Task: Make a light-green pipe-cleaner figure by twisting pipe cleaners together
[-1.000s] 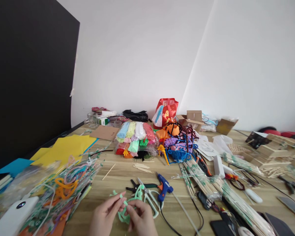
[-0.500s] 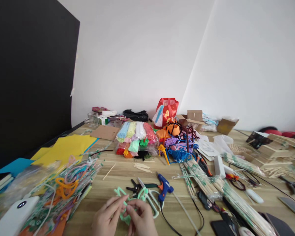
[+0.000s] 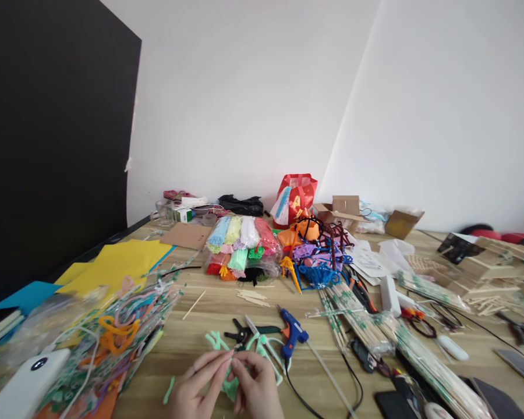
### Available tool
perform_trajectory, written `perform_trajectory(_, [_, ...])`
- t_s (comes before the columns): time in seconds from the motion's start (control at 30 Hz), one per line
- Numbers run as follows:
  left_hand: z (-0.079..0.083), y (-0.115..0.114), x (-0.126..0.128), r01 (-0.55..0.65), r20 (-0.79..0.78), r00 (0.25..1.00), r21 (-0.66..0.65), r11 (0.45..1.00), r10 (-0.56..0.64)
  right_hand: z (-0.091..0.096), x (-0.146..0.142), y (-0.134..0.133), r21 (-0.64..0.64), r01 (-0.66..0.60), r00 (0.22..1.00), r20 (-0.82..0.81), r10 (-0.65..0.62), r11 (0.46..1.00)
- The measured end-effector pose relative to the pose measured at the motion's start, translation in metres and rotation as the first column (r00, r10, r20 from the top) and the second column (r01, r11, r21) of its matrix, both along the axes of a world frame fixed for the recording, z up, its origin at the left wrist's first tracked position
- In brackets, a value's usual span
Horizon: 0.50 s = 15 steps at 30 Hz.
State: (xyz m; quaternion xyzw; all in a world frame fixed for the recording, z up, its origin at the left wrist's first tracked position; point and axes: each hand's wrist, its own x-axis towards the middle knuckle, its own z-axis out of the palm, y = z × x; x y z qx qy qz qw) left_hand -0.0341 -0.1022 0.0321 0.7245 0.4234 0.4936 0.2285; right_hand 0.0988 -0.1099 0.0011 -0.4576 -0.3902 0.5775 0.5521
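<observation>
My left hand (image 3: 202, 382) and my right hand (image 3: 255, 381) meet at the front of the table, fingertips closed in a pinch. Between them is a mint-green fuzzy pipe cleaner (image 3: 230, 387), mostly covered by the fingers. More bent mint-green pipe cleaners (image 3: 217, 340) stick out just beyond the hands. A short green piece (image 3: 169, 390) lies left of my left hand. Behind my right hand are scissors (image 3: 272, 351) with pale green handles, touching or close to the pipe cleaners. Black-handled pliers (image 3: 240, 334) and a blue glue gun (image 3: 293, 333) lie a little farther off.
Bagged coloured pipe cleaners (image 3: 243, 247) and a heap of coloured craft pieces (image 3: 318, 256) stand at the back. Packs of wooden sticks (image 3: 432, 361) lie right. Left are a white power bank (image 3: 32, 387), loose pipe cleaners (image 3: 120, 331) and yellow sheets (image 3: 117, 262).
Both hands have shifted slightly right and drawn closer together over the pipe cleaner. The short green piece now shows on the table left of my left hand.
</observation>
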Motion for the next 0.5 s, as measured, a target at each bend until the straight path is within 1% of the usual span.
perform_trajectory(0.13, [0.003,0.003,0.000,0.012,0.071,0.997,-0.116,0.993,-0.004,0.000,-0.001,-0.001,-0.001,0.009,1.000,0.001,-0.009,1.000])
perform_trajectory(0.23, [0.007,0.004,0.001,0.020,0.140,0.990,-0.214,0.977,0.010,0.000,-0.002,-0.001,-0.007,0.017,1.000,0.015,-0.017,1.000])
perform_trajectory(0.37, [0.013,0.004,0.002,0.058,0.242,0.970,-0.356,0.933,0.032,-0.001,-0.004,-0.001,-0.006,0.036,0.999,0.024,-0.036,0.999])
perform_trajectory(0.5, [0.017,0.004,0.000,0.065,0.283,0.957,-0.443,0.894,0.071,-0.004,-0.004,0.000,0.009,0.000,1.000,0.025,0.000,1.000])
